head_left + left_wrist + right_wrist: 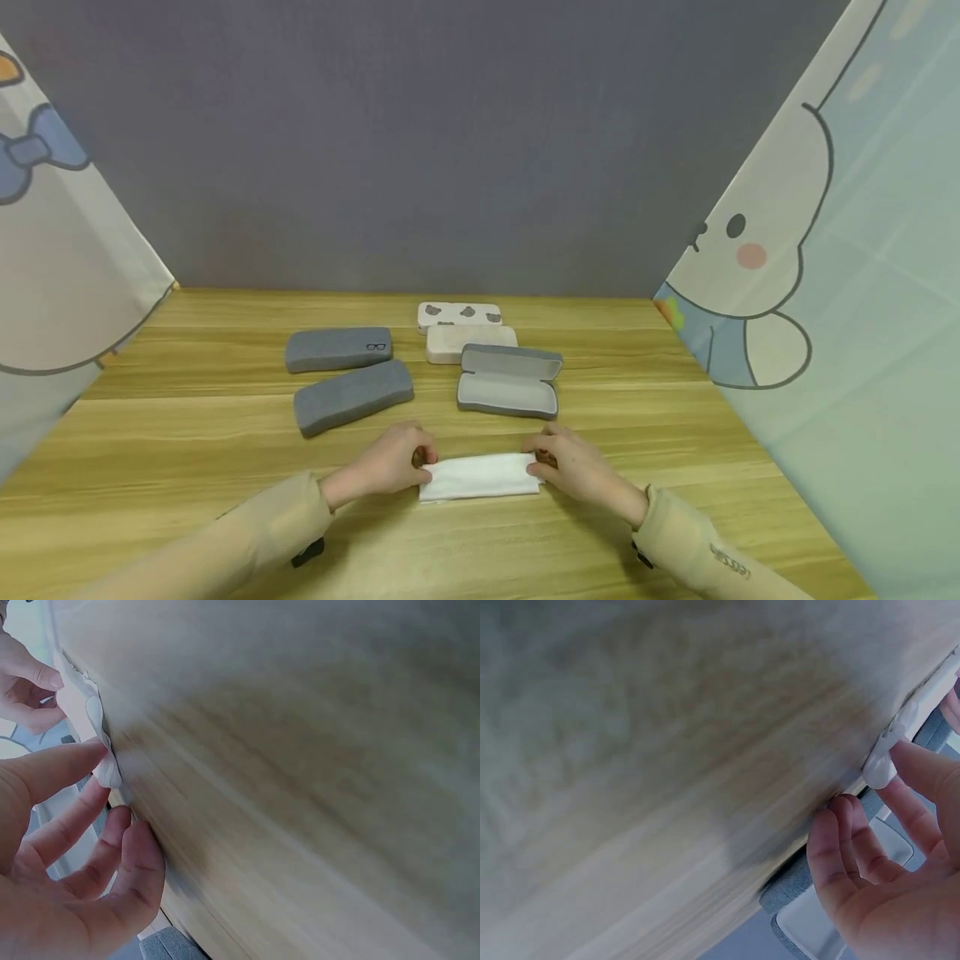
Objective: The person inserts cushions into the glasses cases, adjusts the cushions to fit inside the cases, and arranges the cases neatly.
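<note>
A white folded cloth (480, 477) lies as a long strip near the front of the wooden table. My left hand (395, 460) pinches its left end between thumb and index finger. At the opposite end, my right hand (576, 467) grips the cloth the same way. In the left wrist view, the cloth (84, 712) shows layered folds at the thumb of the left hand (67, 847). The right wrist view has the cloth's rounded end (881, 769) between thumb and index finger of the right hand (900, 877). Beyond the cloth stands an opened grey glasses case (507, 392) with a pale lining.
Two closed grey glasses cases (337, 348) lie at the left, one bearing a small glasses print. Behind the opened case sit a cream case (450, 343) and a white case with bear prints (459, 315). A grey panel (420, 167) borders the table's back.
</note>
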The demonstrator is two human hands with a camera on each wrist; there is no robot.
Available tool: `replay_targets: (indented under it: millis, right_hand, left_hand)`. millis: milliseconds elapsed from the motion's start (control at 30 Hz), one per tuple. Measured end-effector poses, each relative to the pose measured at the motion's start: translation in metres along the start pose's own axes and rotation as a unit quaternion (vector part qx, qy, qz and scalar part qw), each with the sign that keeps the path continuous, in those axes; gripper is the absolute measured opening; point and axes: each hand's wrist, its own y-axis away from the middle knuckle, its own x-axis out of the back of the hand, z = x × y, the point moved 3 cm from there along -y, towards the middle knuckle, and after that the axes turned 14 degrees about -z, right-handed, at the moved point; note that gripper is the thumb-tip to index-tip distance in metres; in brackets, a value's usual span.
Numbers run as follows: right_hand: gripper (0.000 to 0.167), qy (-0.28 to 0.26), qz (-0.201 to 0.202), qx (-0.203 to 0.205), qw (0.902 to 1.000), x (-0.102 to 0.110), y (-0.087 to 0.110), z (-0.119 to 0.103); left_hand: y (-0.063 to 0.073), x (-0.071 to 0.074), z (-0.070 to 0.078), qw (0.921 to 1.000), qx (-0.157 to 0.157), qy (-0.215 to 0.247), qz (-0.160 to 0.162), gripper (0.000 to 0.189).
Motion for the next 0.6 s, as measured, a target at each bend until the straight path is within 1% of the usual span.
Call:
replay_targets:
  millis: [100,300,433,533,600]
  right_hand:
    - [0.020,-0.011,0.005,0.003,0.9999,-0.0002,-0.0001,0.0008]
    - [0.013,-0.063,0.008,0.010,0.9980,-0.0021,0.0000,0.0036]
    - [0.011,-0.062,0.009,0.019,0.9978,-0.0022,-0.0006,0.0040]
    - [0.011,-0.058,0.001,0.024,0.9980,-0.0004,-0.0013,0.0040]
    - [0.011,-0.065,-0.008,0.025,0.9975,0.0021,-0.0017,0.0038]
  left_hand:
    - [-0.0004,0.0001,-0.0011,1.0000,-0.007,0.001,-0.001,0.013]
    - [-0.0021,-0.0003,-0.0028,0.9999,-0.005,0.008,-0.010,0.013]
    - [-0.0040,-0.0003,-0.0042,0.9998,-0.003,0.012,-0.014,0.013]
    - [-0.0053,0.0008,-0.0048,0.9997,-0.004,0.012,-0.020,0.014]
    - [-0.0060,0.0024,-0.0047,0.9995,-0.006,0.013,-0.029,0.014]
